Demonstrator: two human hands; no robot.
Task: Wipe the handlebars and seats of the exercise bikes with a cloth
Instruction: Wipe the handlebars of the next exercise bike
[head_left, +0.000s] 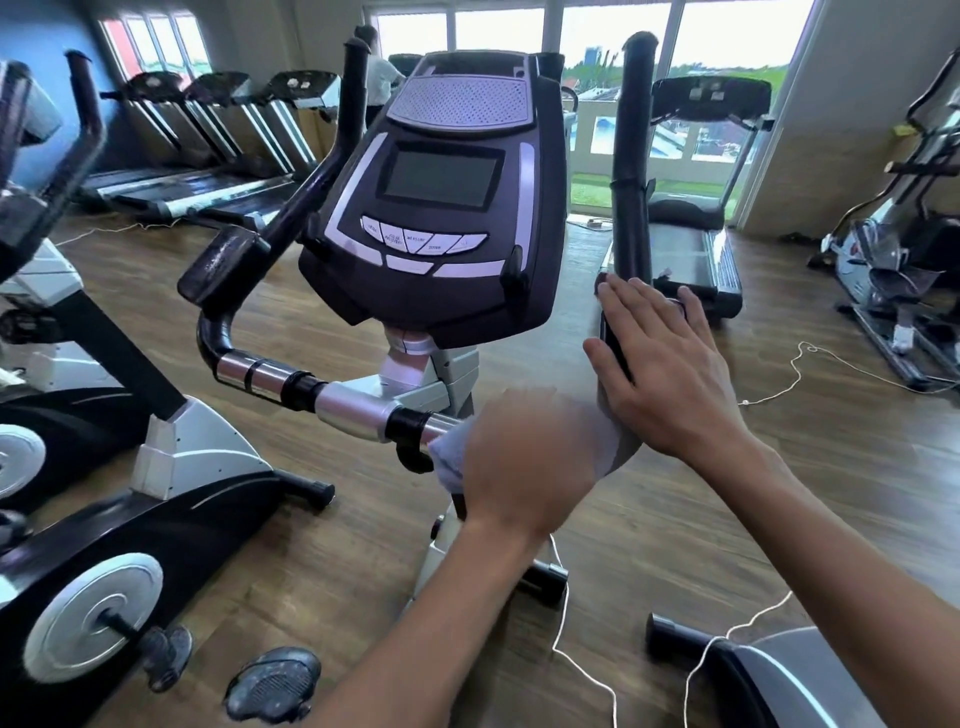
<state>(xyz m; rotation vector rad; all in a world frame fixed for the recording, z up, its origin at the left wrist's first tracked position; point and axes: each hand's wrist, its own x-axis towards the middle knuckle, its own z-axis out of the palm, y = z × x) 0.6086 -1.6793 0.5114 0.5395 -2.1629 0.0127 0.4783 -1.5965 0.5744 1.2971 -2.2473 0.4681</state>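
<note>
An exercise bike stands in front of me with a dark console (441, 208) and black-and-chrome handlebars (291, 387). My left hand (524, 467), blurred by motion, holds a light grey cloth (447, 457) against the chrome bar just right of the stem. Straight fingers of my right hand (670, 374) lie flat on the bend of the right handlebar (631, 171), whose black grip rises upright beyond them. The cloth's other end (615, 441) shows under my right palm. The seat is out of view.
Another bike (104, 467) stands close on the left, its pedal (272, 686) near my forearm. Treadmills (208, 156) line the far wall, one treadmill (691, 234) by the windows. White cords (587, 670) trail on the wooden floor. A person (376, 73) stands far back.
</note>
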